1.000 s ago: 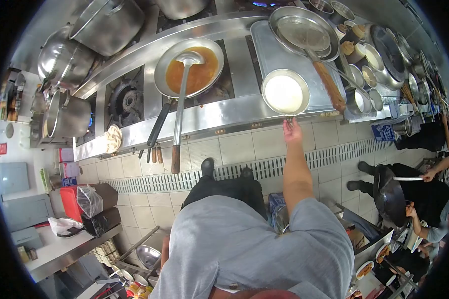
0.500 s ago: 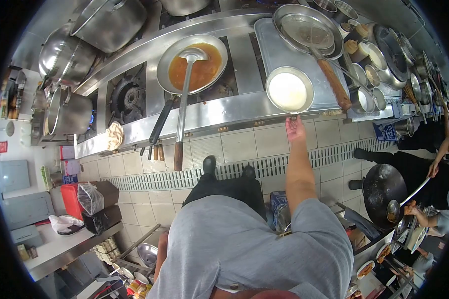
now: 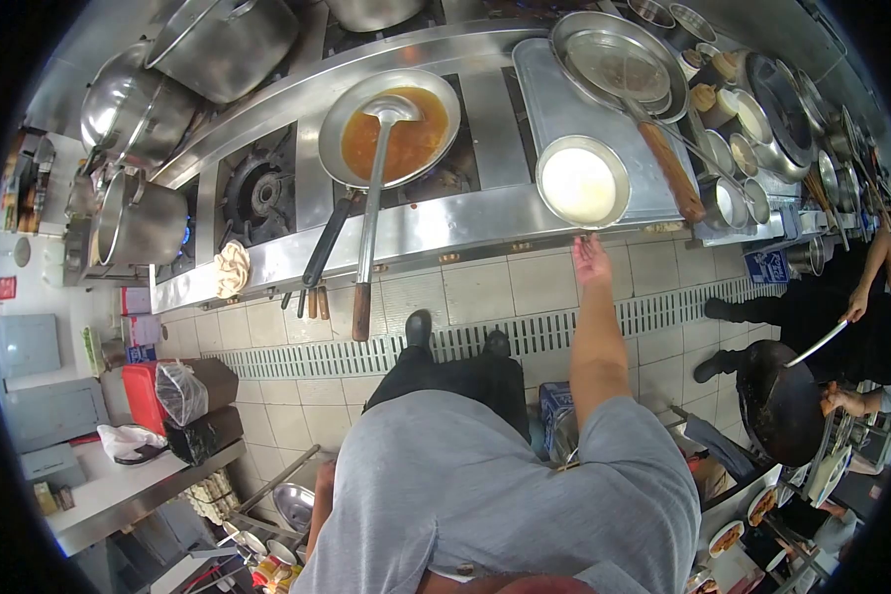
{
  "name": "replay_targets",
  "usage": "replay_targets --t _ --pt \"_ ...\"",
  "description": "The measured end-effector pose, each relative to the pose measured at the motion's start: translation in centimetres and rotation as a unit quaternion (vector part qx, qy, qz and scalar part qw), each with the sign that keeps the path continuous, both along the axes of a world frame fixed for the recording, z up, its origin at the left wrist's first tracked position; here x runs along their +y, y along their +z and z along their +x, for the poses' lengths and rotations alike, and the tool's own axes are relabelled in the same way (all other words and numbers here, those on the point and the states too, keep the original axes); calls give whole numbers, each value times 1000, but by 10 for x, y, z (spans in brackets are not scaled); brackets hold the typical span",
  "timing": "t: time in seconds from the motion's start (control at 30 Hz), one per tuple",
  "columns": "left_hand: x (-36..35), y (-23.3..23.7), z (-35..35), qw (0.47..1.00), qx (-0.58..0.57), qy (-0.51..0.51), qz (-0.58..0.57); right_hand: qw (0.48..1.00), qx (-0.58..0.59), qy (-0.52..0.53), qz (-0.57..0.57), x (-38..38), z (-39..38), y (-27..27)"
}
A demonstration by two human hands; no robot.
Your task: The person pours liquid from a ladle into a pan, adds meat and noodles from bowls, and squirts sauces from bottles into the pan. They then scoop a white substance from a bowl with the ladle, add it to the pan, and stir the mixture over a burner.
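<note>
Nearest the camera is the person's own grey shirt [image 3: 495, 495], with black shoes [image 3: 418, 327] beyond it at the edge of a floor drain grate [image 3: 525, 332]. The left hand does not show.

The right arm reaches out at about 1 o'clock from the shoes. The right hand [image 3: 591, 259] is open, fingers loosely spread, and holds nothing. Its fingertips are just short of the front edge of the steel bench [image 3: 436, 233].

Straight ahead of that hand, at 12 o'clock, a shallow pan [image 3: 579, 183] filled with white liquid sits near the bench edge. Whether the fingers touch its short handle cannot be told.

At 10 o'clock from the pan, a wok [image 3: 391, 129] of orange sauce rests on a burner. A ladle [image 3: 371, 198] lies in it, its handle hanging out over the floor. Left of the wok is an open burner [image 3: 257, 193], and a pale rag [image 3: 232, 267] lies on the bench edge.

Farther back, at 1 o'clock from the pan, lies an empty skillet [image 3: 619, 64] with a wooden handle.

At 3 o'clock, well apart, another person holds a black wok [image 3: 782, 401].
</note>
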State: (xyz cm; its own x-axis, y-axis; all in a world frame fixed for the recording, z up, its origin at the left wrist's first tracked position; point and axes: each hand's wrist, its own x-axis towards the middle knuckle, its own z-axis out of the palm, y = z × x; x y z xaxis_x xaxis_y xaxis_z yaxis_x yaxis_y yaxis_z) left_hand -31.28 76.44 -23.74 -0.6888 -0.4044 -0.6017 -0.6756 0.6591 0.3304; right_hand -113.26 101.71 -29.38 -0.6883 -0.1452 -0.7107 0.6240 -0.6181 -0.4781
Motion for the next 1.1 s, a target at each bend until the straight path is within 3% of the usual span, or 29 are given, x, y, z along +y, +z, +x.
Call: replay_targets --t 0.1,0.3,0.4,0.5,0.6,0.67,0.7,0.77,0.8,0.83,0.9,0.93,1.0,1.1 --pt "2 -7 15 996 48 67 35 1000 1 0 -1 1 0 -2" --pt "-1 -9 20 996 66 29 43 1000 -4 7 4 0 -1 -2" --pt "-1 -11 20 970 14 215 114 1000 0 16 11 0 0 -2" --pt "-6 -14 24 974 -60 199 91 1000 9 23 9 -4 9 16" --pt "-27 0 7 996 43 71 36 993 15 117 28 0 26 8" --pt "-47 63 -70 938 26 297 176 963 90 244 65 3 66 16" --pt "-55 115 -134 885 25 410 219 949 86 290 91 -4 88 27" --pt "-90 115 -162 903 57 359 229 907 151 358 162 -32 148 64" --pt "-113 112 -185 895 65 353 264 881 149 398 207 -49 174 131" --pt "-135 110 -209 886 72 347 298 864 178 420 215 -61 198 163" --pt "-175 117 -256 820 59 409 396 859 217 389 252 -89 246 216" --pt "-195 122 -279 823 57 378 419 780 374 390 317 -106 262 207" --pt "-235 114 -311 834 30 276 478 779 364 408 308 -127 291 273" --pt "-272 102 -353 835 -33 203 510 730 404 371 408 -180 333 297"
